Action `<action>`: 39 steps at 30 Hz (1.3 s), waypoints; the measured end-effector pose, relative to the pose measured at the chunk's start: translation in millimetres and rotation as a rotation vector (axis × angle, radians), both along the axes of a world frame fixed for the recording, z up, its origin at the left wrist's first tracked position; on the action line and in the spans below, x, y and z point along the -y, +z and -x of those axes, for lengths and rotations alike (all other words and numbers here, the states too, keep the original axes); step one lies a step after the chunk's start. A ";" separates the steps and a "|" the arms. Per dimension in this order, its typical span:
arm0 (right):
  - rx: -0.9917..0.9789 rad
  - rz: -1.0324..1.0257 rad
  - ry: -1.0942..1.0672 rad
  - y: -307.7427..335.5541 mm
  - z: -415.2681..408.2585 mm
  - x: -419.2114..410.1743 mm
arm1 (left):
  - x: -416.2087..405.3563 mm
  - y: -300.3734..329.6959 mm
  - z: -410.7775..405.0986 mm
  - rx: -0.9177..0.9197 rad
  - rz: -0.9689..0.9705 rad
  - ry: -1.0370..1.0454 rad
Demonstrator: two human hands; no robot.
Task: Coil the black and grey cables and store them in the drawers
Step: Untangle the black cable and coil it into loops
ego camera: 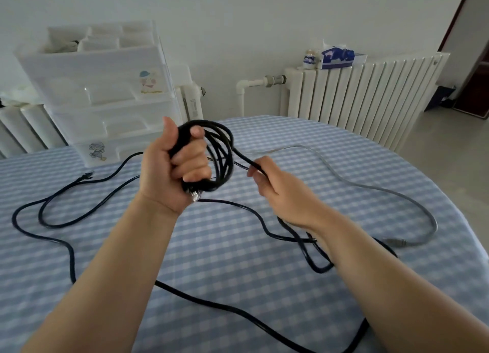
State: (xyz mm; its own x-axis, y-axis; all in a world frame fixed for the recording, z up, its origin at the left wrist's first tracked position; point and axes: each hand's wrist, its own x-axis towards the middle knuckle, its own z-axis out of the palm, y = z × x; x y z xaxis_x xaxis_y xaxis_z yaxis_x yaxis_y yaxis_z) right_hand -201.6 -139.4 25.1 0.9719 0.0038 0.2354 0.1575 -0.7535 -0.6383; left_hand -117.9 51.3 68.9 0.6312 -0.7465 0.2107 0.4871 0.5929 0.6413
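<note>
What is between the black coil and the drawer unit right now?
No object on the cloth between the black coil, held in the left hand, and the drawer unit. But its drawers look closed, and much black cable is uncoiled.

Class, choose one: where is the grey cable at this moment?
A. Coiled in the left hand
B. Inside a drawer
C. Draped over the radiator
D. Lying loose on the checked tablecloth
D: the grey cable lies uncoiled on the tablecloth; the left hand grips black cable loops.
</note>
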 end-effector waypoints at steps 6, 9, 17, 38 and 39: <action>-0.096 0.081 -0.031 -6.2 -1.1 -4.2 | -13.3 13.1 -5.0 -0.259 0.177 0.591; 0.001 0.071 -0.062 -4.0 0.8 -12.9 | -15.9 8.6 -8.5 -0.421 0.212 0.723; -0.128 0.312 0.017 5.7 15.0 -32.1 | 16.7 -1.3 13.7 -0.019 -0.140 0.880; -0.161 -0.249 0.400 35.5 31.0 -23.7 | 30.7 -31.4 20.9 0.992 -1.050 0.482; -0.166 -0.282 0.415 36.8 30.8 -21.6 | 30.8 -31.8 21.7 0.992 -1.021 0.407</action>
